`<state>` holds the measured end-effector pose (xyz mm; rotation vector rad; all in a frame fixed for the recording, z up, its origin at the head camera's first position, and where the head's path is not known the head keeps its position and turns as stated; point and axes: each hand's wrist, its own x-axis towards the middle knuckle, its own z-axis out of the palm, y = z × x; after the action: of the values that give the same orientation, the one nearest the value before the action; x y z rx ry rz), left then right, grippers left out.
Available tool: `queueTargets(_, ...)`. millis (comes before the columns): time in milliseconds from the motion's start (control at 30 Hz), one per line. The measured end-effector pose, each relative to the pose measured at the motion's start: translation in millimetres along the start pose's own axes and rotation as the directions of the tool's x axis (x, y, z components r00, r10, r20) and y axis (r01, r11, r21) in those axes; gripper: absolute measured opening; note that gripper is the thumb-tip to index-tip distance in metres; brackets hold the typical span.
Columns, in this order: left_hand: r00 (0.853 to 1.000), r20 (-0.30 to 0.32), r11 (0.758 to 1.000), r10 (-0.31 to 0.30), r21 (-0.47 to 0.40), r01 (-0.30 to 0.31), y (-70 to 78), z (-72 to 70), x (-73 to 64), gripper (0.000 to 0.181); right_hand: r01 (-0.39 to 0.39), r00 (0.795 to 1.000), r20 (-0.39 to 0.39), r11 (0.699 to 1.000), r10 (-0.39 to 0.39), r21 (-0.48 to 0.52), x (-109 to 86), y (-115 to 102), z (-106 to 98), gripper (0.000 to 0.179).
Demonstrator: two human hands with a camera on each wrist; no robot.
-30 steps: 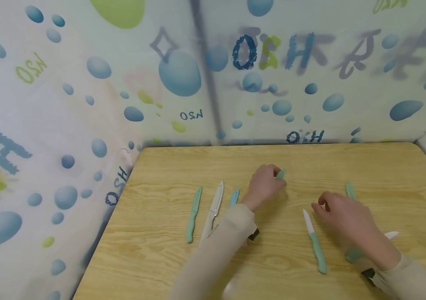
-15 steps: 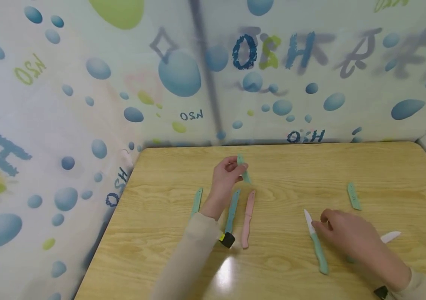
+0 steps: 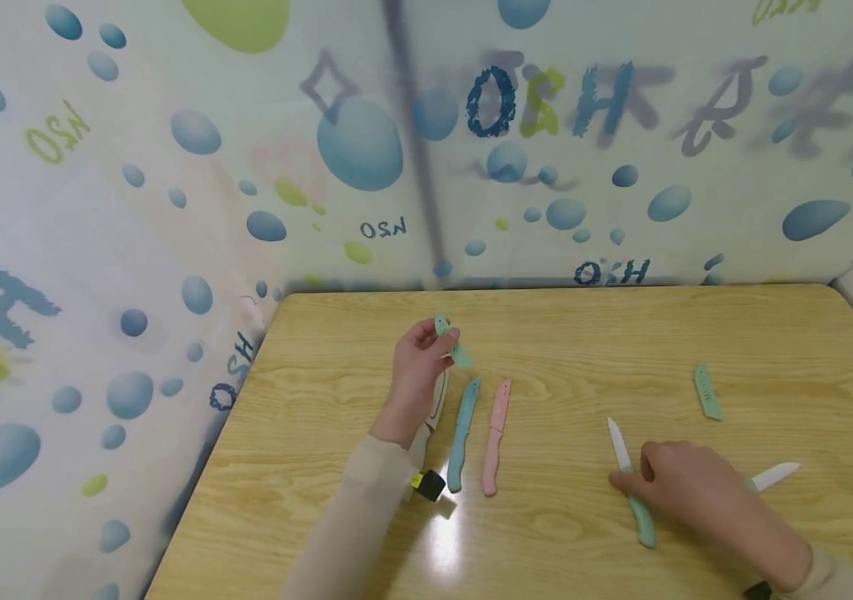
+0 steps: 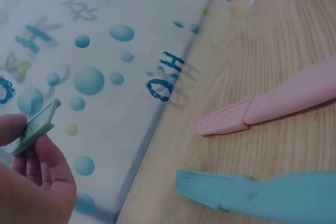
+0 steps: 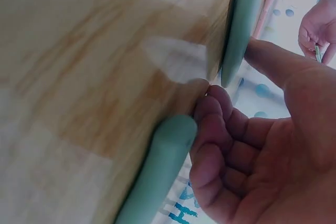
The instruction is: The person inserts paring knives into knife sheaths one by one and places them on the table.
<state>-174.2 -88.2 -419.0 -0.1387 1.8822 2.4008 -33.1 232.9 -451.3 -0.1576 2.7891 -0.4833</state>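
In the head view, my left hand (image 3: 417, 367) pinches a mint-green knife sheath (image 3: 458, 353) between thumb and fingers, raised near the table's back. The left wrist view shows the same sheath (image 4: 35, 128) with raised lettering. My right hand (image 3: 685, 483) is down at a green-handled knife (image 3: 642, 523) with a bare white blade. Its thumb lies at the left side of the handle (image 5: 245, 30), the curled fingers beside it with a gap to the thumb. A second knife's white blade (image 3: 775, 476) shows past the right hand; its green handle (image 5: 163, 166) appears in the right wrist view.
A blue sheathed knife (image 3: 462, 437) and a pink one (image 3: 496, 437) lie side by side on the wooden table (image 3: 561, 550). A cream knife (image 3: 437, 402) is partly under my left arm. Another green sheath (image 3: 707, 393) lies at right. A patterned wall (image 3: 546, 242) borders the back.
My left hand has carried the green sheath leftward from the table's middle, over the row of sheathed knives. My right hand has moved down and left onto the bare knife's handle.
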Motion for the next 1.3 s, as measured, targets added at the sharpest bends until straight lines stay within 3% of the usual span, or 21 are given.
queueTargets(500, 0.999, -0.018, 0.994, -0.03, -0.101, 0.028, -6.6, -8.6, -5.6, 0.025, 0.07, 0.994, -0.09, 0.997, -0.066, 0.037, 4.0, -4.2, 5.4, 0.038)
queueTargets(733, 0.999, -0.011, 0.987, -0.049, -0.157, 0.047, -12.5, -9.7, -9.5, 0.031, 0.076, 0.991, -0.11, 0.996, -0.07, 0.05, 9.3, -5.8, -3.3, 0.037)
queueTargets(867, 0.998, -0.02, 0.98, -0.058, -0.19, 0.054, -14.6, -9.2, -12.3, 0.023, 0.086, 0.989, -0.123, 0.994, -0.078, 0.063, 13.9, -6.7, -9.6, 0.03)
queueTargets(1300, 0.993, 0.007, 0.941, -0.118, -0.318, 0.114, -23.2, -3.3, -21.3, 0.008, 0.162, 0.937, -0.319, 0.986, -0.146, 0.025, 27.0, -27.1, -19.2, 0.016)
